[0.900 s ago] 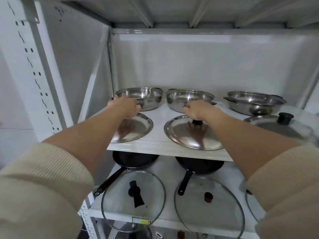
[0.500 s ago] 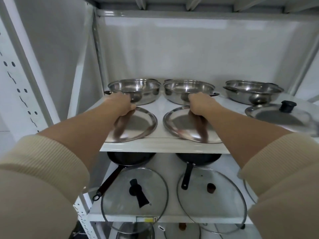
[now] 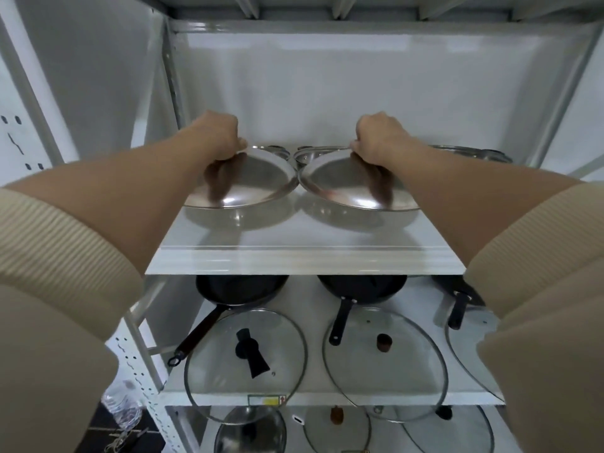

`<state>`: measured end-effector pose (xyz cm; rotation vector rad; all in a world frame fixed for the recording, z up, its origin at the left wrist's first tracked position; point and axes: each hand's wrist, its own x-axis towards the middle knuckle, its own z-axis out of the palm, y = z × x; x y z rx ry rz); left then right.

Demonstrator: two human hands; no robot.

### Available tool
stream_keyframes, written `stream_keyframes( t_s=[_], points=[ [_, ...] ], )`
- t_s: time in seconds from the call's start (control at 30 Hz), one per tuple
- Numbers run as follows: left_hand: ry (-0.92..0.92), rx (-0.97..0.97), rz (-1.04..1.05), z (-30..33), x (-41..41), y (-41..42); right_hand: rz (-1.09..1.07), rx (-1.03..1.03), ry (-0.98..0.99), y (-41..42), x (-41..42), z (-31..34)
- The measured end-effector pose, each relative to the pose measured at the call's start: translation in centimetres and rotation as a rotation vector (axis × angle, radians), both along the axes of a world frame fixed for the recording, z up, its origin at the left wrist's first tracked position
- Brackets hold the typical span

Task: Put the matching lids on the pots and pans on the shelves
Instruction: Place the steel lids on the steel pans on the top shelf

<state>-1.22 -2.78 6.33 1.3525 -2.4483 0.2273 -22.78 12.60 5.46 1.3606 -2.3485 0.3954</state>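
Note:
My left hand [image 3: 219,137] grips the knob of a steel lid [image 3: 248,179] and holds it tilted over the left steel pot [image 3: 277,151], whose rim just shows behind it. My right hand [image 3: 379,137] grips a second steel lid [image 3: 346,183] the same way over the middle steel pot [image 3: 304,155]. Both lids hang above the upper shelf [image 3: 304,259], their rims nearly touching. A third steel pot [image 3: 474,153] peeks out at the far right behind my right forearm.
On the shelf below stand black frying pans [image 3: 242,289] [image 3: 362,287] with glass lids [image 3: 245,361] [image 3: 384,364] lying in front of them; a third pan [image 3: 457,299] and lid sit at the right. More lids lie on the lowest shelf. A white upright post [image 3: 143,364] borders the left.
Both hands have lifted the steel lids off the shelf and carried them back over the two pots. The camera has moved closer and tilted down.

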Motion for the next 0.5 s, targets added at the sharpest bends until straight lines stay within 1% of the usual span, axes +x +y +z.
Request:
stream_keyframes(
  t_s=[0.2, 0.3, 0.5],
  points=[
    [0.069, 0.044, -0.019, 0.5, -3.9, -4.6, -0.064, -0.045, -0.036, -3.6, -3.2, 0.6],
    [0.074, 0.056, -0.017, 0.4, -5.5, -8.6, -0.074, -0.072, -0.044, -6.7, -4.8, 0.6],
    [0.1, 0.08, -0.044, -0.3, -8.3, -16.0, -0.071, -0.058, -0.07, -13.0, -8.6, -0.1]
  ],
)
